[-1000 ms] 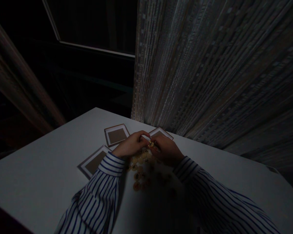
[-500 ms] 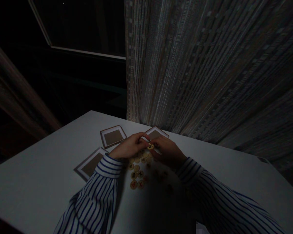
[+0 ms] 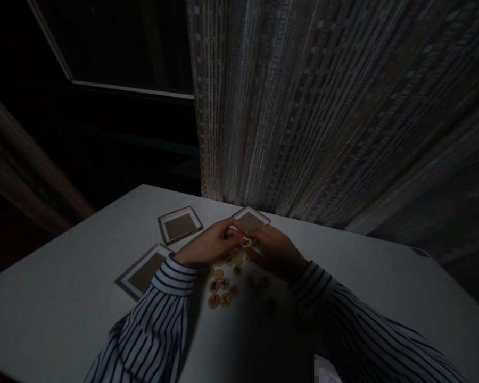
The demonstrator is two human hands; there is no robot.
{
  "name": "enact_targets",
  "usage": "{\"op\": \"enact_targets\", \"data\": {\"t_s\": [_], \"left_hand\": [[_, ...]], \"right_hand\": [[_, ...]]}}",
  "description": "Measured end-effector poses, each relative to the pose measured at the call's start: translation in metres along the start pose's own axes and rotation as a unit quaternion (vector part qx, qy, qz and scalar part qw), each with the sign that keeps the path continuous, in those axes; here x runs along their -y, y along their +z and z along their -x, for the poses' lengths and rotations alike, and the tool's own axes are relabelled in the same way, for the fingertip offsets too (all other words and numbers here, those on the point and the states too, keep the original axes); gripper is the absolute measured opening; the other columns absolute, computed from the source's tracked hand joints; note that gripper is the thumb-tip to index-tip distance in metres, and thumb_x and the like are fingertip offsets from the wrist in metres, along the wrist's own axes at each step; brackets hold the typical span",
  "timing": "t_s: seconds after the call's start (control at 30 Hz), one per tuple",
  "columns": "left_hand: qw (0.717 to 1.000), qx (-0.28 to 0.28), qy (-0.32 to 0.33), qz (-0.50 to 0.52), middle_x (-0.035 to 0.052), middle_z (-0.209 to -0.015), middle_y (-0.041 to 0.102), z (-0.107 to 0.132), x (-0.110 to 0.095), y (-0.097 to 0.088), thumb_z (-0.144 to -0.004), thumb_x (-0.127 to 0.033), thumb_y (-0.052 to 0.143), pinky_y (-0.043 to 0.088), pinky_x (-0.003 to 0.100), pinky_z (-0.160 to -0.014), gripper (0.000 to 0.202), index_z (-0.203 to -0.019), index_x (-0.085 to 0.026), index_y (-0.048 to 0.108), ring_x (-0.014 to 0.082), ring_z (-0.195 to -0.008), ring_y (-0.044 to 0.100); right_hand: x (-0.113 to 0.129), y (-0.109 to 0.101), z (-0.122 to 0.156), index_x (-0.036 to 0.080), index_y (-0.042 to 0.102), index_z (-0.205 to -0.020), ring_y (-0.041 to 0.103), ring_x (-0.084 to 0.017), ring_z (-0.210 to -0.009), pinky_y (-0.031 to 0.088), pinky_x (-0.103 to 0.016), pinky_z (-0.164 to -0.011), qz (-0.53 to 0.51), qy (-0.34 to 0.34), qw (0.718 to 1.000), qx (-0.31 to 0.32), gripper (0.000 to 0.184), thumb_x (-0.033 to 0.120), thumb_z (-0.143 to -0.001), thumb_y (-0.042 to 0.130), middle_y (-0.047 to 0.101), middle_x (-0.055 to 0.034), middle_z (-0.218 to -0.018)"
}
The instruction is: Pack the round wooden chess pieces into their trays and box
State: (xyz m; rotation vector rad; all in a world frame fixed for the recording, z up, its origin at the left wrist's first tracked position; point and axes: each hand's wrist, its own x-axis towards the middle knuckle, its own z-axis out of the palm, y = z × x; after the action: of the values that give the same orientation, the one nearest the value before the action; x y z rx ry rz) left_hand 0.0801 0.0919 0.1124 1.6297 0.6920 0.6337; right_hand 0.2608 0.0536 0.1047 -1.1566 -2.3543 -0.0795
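Observation:
Above the white table, a round xiangqi piece (image 3: 246, 242) with a dark character is pinched between my hands. My left hand (image 3: 214, 242) is closed, its thumb and index fingertips at the piece's left edge. From the other side my right hand (image 3: 277, 250) is closed with its fingertips on the same piece. Below and between the wrists lie several more pale round pieces (image 3: 219, 274), some blank side up. A red-marked piece (image 3: 213, 301) lies nearest me with another beside it. Shadow under my right hand obscures further dark pieces (image 3: 259, 283).
Three shallow framed trays with brown centres lie on the white table (image 3: 64, 287): one back left (image 3: 179, 225), one left, partly behind my sleeve (image 3: 146, 268), one behind my hands (image 3: 250, 218). A string curtain (image 3: 271, 106) hangs along the far edge. A pixelated light patch (image 3: 324, 369) sits near the bottom.
The view has shifted slightly, so the table, trays and loose pieces appear a little further left. Both hands stay around the same piece, its face now turned a bit more towards me.

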Motion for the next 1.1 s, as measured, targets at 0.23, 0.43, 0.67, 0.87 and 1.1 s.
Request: {"op": "enact_targets", "data": {"t_s": [0.23,0.43,0.67,0.87,1.1], "left_hand": [[1.0,0.013,-0.008,-0.019,-0.0019,-0.07,0.057,0.001,-0.005,0.009,-0.074,-0.024,0.054,0.037,0.021,-0.055,0.021,-0.091,-0.016,0.046,0.0088,-0.06,0.05],[0.998,0.022,-0.008,-0.059,-0.0017,-0.069,0.055,-0.001,-0.001,0.014,-0.076,-0.026,0.053,0.037,0.02,-0.053,0.019,-0.09,-0.015,0.046,0.0079,-0.058,0.048],[0.995,0.048,-0.012,-0.092,-0.0014,-0.071,0.055,-0.002,0.001,0.017,-0.078,-0.029,0.05,0.039,0.021,-0.054,0.021,-0.093,-0.015,0.047,0.0086,-0.06,0.049],[0.994,0.045,-0.016,-0.098,0.001,-0.074,0.058,0.0,-0.007,0.024,-0.078,-0.028,0.051,0.041,0.021,-0.057,0.02,-0.092,-0.015,0.048,0.0101,-0.065,0.052],[0.993,0.057,-0.019,-0.104,0.0006,-0.075,0.058,-0.001,-0.007,0.028,-0.079,-0.028,0.05,0.041,0.022,-0.057,0.02,-0.094,-0.016,0.047,0.0102,-0.065,0.052]], "right_hand": [[0.0,-0.003,0.01,0.018,0.058,-0.096,0.053,-0.018,-0.082,0.039,-0.029,-0.073,-0.008,0.024,1.0,0.008,0.022,0.03,-0.079,0.051,0.061,-0.0055,-0.087],[-0.002,-0.002,0.019,0.018,0.058,-0.094,0.052,-0.017,-0.08,0.038,-0.029,-0.071,-0.004,0.023,1.0,0.02,0.021,0.03,-0.079,0.052,0.061,-0.0051,-0.086],[0.0,-0.006,0.027,0.017,0.057,-0.093,0.053,-0.017,-0.079,0.038,-0.028,-0.07,-0.009,0.025,0.999,0.031,0.02,0.031,-0.08,0.051,0.061,-0.0056,-0.086],[0.002,-0.01,0.033,0.017,0.056,-0.093,0.053,-0.016,-0.078,0.039,-0.028,-0.07,-0.029,0.021,0.999,0.026,0.017,0.026,-0.08,0.051,0.061,-0.0056,-0.085],[0.0,-0.011,0.043,0.018,0.056,-0.093,0.053,-0.017,-0.078,0.04,-0.029,-0.07,-0.045,0.028,0.999,0.0,0.016,0.025,-0.08,0.051,0.062,-0.0056,-0.085]]}}
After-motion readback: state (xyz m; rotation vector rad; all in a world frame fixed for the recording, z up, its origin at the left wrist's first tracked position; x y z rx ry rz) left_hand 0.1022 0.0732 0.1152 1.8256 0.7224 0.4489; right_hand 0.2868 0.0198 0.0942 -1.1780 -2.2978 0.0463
